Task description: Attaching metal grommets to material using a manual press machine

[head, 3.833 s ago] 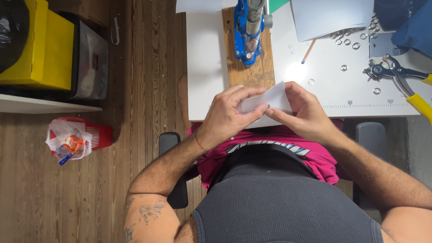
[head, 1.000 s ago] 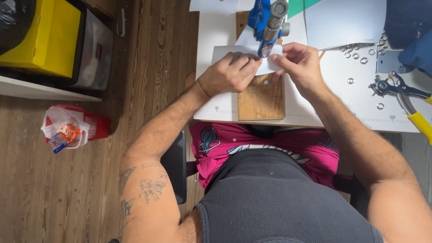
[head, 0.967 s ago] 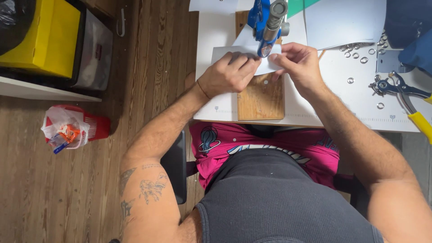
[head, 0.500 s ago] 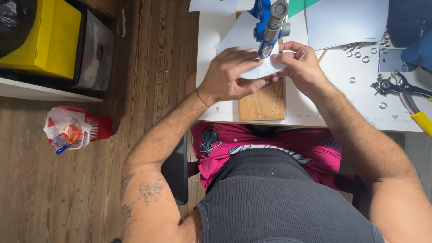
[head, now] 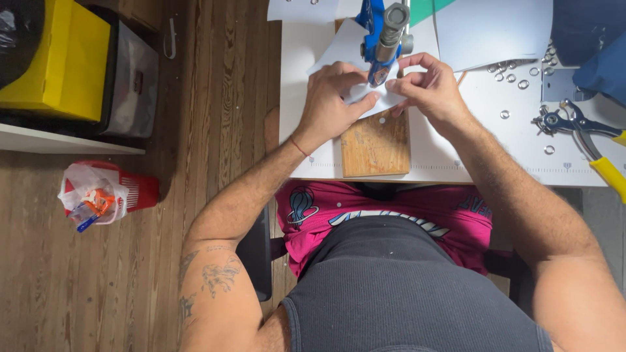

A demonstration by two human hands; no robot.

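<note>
Head view: left hand (head: 334,98), right hand (head: 427,88) fingers pinch white sheet (head: 339,49) under blue press (head: 378,32).

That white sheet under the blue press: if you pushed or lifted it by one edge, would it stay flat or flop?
The white sheet would probably flop: it looks thin, and both the left hand and right hand pin it. It likely weighs little and might slide on the wooden board beneath the blue press.

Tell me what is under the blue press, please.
Under the blue press lies a white sheet, held by the left hand and right hand. Below it is a wooden board. The press hides the exact contact spot.
</note>
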